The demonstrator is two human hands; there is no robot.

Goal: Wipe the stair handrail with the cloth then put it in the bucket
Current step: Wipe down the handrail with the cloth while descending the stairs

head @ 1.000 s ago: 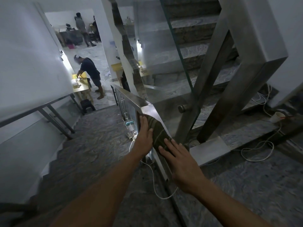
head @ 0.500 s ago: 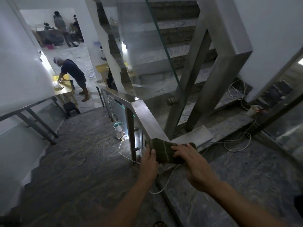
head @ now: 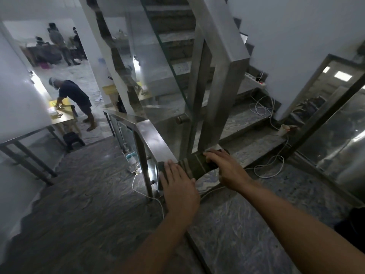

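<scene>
A dark green striped cloth lies draped over the near end of the flat steel stair handrail. My left hand presses flat on the cloth's left part, fingers spread. On the cloth's right end, my right hand has its fingers curled over the edge. The handrail slopes down and away to the left above the lower flight. No bucket is in view.
White cables trail across the marble landing, and a paper cup lies on a step at right. A glass panel and steel posts rise just behind the cloth. A person bends over a yellow table below.
The cloth has slid down the rail to its near end. Both hands moved with it and spread apart, and my view shifted right.
</scene>
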